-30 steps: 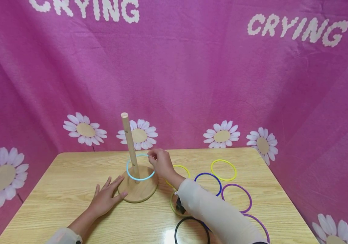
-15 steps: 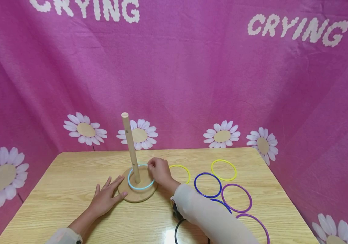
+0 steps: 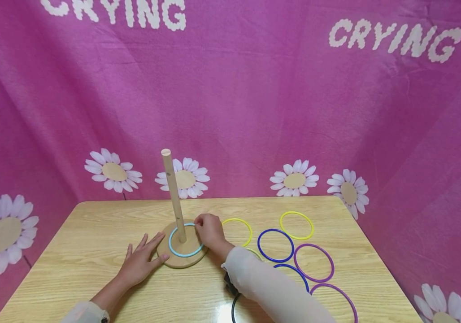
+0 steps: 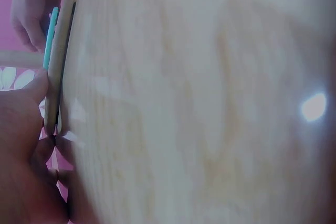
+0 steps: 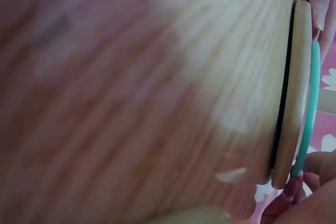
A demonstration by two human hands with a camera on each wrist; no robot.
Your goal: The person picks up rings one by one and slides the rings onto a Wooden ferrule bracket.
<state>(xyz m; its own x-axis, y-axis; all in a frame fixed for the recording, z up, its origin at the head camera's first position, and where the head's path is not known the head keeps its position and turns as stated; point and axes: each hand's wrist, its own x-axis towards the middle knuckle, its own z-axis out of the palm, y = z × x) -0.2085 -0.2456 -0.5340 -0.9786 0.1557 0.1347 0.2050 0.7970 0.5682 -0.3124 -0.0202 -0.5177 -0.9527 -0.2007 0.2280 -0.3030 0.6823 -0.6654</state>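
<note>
A light blue ring (image 3: 184,255) encircles the wooden post (image 3: 172,193) low down, right at the round wooden base (image 3: 182,263). My right hand (image 3: 211,231) pinches the ring's right side between thumb and fingers. In the right wrist view the ring (image 5: 312,103) lies close along the base's edge (image 5: 297,93). My left hand (image 3: 139,264) rests with spread fingers at the left edge of the base, thumb toward its front. The left wrist view shows the ring (image 4: 51,38) beside the base, with the right hand beyond it.
Right of the base lie a yellow ring (image 3: 250,233), another yellow ring (image 3: 312,228), two blue rings (image 3: 259,244) and two purple rings (image 3: 332,269). A black ring (image 3: 233,309) and a yellow-green ring are partly hidden under my right sleeve (image 3: 271,282). A pink curtain (image 3: 230,112) hangs behind the table.
My right hand has lowered the light blue ring down the post to the base. My left hand has stayed where it was.
</note>
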